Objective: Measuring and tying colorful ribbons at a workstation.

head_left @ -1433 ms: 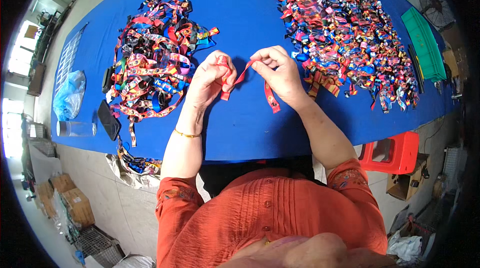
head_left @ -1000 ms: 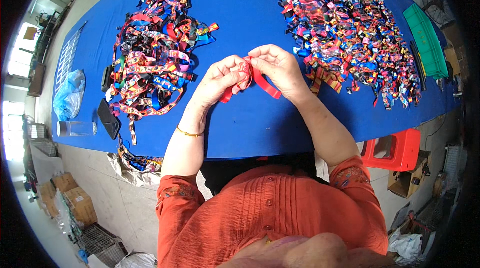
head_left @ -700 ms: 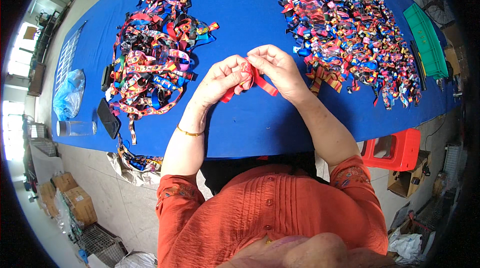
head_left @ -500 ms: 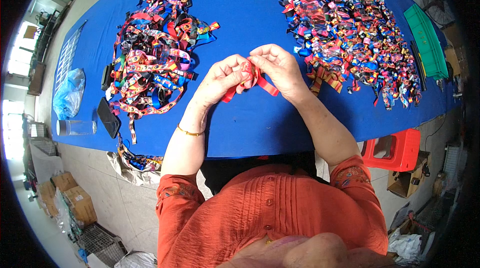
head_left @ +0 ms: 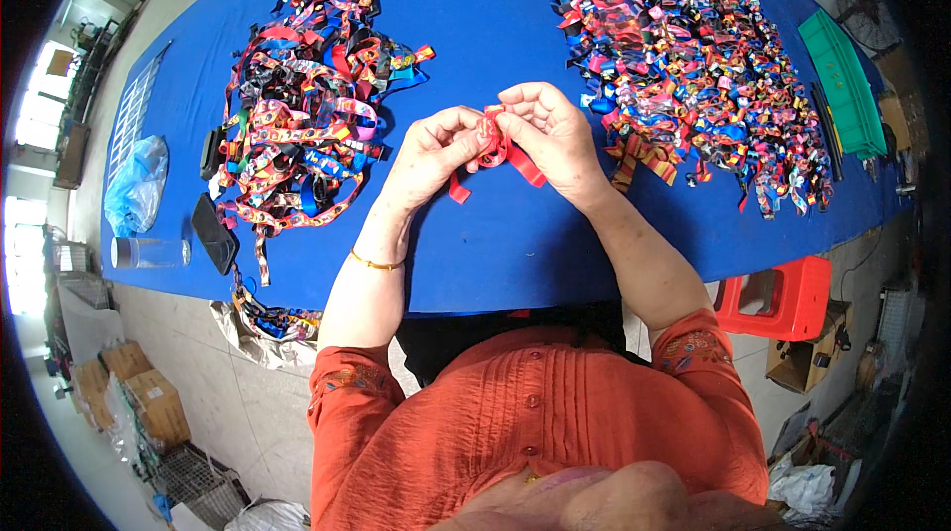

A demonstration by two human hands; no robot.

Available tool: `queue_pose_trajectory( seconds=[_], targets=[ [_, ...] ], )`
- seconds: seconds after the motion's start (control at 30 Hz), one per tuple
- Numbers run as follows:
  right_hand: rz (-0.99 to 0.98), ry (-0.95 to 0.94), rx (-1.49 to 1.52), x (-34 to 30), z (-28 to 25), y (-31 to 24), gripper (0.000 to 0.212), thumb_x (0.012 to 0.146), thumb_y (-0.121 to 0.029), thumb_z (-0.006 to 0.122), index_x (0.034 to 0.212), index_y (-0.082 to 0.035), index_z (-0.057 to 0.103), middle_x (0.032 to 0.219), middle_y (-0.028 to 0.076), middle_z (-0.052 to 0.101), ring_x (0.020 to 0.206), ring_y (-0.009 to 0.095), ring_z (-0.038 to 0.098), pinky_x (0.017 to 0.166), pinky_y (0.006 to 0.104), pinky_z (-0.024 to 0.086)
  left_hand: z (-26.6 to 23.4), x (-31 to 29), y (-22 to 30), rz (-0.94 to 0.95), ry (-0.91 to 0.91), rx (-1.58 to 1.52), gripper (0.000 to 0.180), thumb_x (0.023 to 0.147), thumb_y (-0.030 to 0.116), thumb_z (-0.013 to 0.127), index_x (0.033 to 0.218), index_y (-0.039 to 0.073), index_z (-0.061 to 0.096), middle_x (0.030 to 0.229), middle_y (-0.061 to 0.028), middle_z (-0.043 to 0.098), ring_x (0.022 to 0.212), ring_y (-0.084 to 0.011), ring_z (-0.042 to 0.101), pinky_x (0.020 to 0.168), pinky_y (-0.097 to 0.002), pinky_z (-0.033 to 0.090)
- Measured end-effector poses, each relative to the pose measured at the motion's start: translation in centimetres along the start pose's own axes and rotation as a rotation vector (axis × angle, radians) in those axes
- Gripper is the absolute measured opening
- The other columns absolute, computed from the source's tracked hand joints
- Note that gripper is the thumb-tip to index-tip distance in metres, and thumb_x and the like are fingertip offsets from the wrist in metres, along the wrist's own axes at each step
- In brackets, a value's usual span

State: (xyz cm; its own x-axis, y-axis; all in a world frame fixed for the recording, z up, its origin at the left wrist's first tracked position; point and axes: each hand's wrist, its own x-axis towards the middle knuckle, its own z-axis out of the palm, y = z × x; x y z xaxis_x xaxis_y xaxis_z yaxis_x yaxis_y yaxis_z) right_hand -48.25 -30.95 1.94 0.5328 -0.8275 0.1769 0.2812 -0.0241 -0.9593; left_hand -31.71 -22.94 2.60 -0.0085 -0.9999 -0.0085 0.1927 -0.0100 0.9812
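Observation:
Over the middle of the blue-covered table, my left hand (head_left: 432, 153) pinches a red printed ribbon strap (head_left: 525, 165) between thumb and fingers. My right hand (head_left: 560, 143) grips the same strap from the other side, thumb against the bunched part and the other fingers curled. The strap is gathered into a loop or knot between the hands, its exact form partly hidden by the fingers. Two red tails hang below. To the left lies a loose heap of colourful printed straps (head_left: 307, 120). On the right, many small bundled straps (head_left: 684, 65) spread in dense rows.
A phone (head_left: 215, 234), a clear bottle (head_left: 158, 253) and a blue plastic bag (head_left: 139, 186) lie at the table's left. A green tray (head_left: 842, 85) sits along the right edge. Below that side stands a red stool (head_left: 778, 299).
My right thumb has shifted in toward the bunched ribbon, with its fingers slightly raised. The strap's tails have swung; the left one now hangs more steeply down.

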Motion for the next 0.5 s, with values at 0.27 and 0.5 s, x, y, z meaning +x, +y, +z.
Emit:
queue_pose_trajectory(
  seconds=[0.27,0.5],
  targets=[
    [0.081,-0.085,-0.005,-0.2,-0.5,0.6,0.011,0.092,-0.007,0.063,0.099,0.001,0.059,0.088,0.007,0.067,0.077,0.009,0.063,0.068,0.0232,0.052,-0.2,0.3,-0.2,0.016,0.060,0.006,0.011,0.094,0.013,0.062,0.098,0.002,0.064,0.089,-0.0046,0.066,0.073,-0.0095,0.061,0.064,-0.0214,0.048],
    [0.023,0.090,-0.097,0.2,-0.7,0.2,0.012,0.093,-0.010,0.063,0.096,0.002,0.061,0.085,0.003,0.065,0.076,0.005,0.060,0.067,0.0210,0.050,-1.1,0.9,-1.4,0.137,0.140,-0.290,0.006,0.095,0.009,0.058,0.096,0.004,0.062,0.092,-0.0067,0.066,0.078,-0.0156,0.064,0.071,-0.0284,0.053]
  ],
)
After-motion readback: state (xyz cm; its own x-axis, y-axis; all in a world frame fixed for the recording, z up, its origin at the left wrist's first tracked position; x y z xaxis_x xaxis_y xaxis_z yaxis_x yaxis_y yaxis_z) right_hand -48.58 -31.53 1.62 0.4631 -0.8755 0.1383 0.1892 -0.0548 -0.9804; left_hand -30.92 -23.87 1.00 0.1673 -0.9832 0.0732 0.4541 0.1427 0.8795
